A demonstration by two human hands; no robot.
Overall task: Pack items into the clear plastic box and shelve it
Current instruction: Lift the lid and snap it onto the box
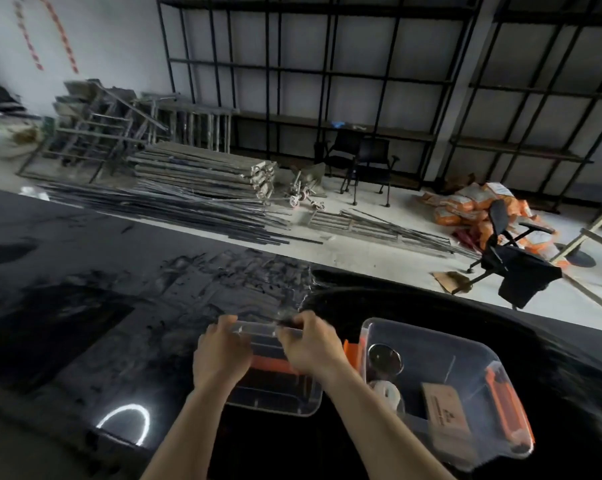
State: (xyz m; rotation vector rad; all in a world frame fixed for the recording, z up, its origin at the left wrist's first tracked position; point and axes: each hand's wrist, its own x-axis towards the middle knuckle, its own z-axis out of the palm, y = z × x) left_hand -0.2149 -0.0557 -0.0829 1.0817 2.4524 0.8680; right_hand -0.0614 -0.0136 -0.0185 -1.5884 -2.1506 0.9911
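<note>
Two hands, left (221, 355) and right (311, 348), curl their fingers (228, 322) over a lid's (275, 379) far edge on the glossy black surface (84, 306). Just right sits the box (445, 386). Beyond: metal rods (174, 206), chairs (358, 164), shelving (327, 64).

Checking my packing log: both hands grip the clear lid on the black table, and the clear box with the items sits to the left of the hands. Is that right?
One thing is off. In the head view the clear box sits to the right of the hands, not the left. The rest holds: the left hand and right hand both grip the clear lid on the black table.
</note>
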